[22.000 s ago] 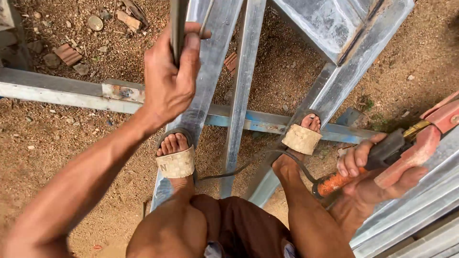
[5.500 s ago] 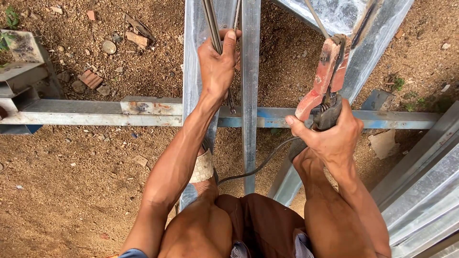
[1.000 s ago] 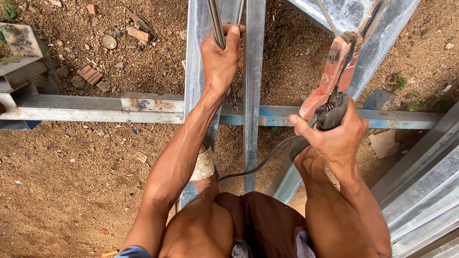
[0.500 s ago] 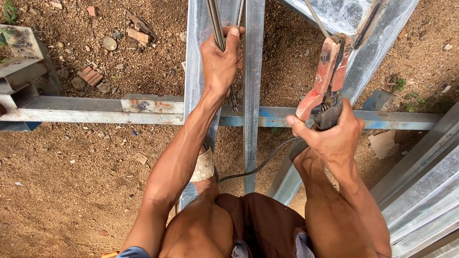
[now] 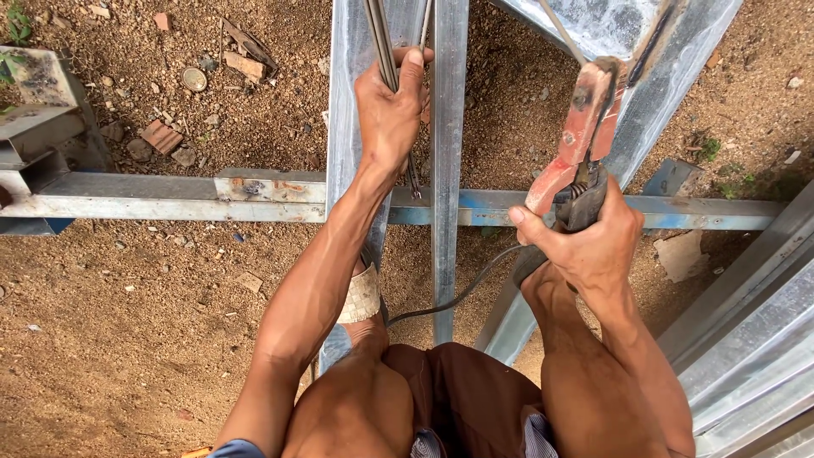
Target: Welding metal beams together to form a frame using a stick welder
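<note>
My left hand (image 5: 388, 110) is closed around a bundle of thin welding rods (image 5: 379, 34) that run up out of frame, and it rests against a grey steel bar (image 5: 349, 127). My right hand (image 5: 589, 246) grips the handle of a red electrode holder (image 5: 575, 140), whose jaws clamp a thin rod (image 5: 560, 30) pointing up. A black cable (image 5: 458, 293) trails from the holder down past my knees. I crouch on the steel frame, with my left foot in a woven sandal (image 5: 363, 297) on the bar.
Galvanised steel bars form a frame: a vertical bar (image 5: 448, 170), a horizontal beam (image 5: 170, 199) and slanted bars at the right (image 5: 746, 288). Below lies brown dirt with stones, brick bits (image 5: 159, 136) and a round metal lid (image 5: 194, 79). A steel post (image 5: 42, 102) stands at the left.
Little differs over the last second: both hands keep their grips, and the view has shifted slightly. Much earlier, the right hand held the holder low at the right side.
</note>
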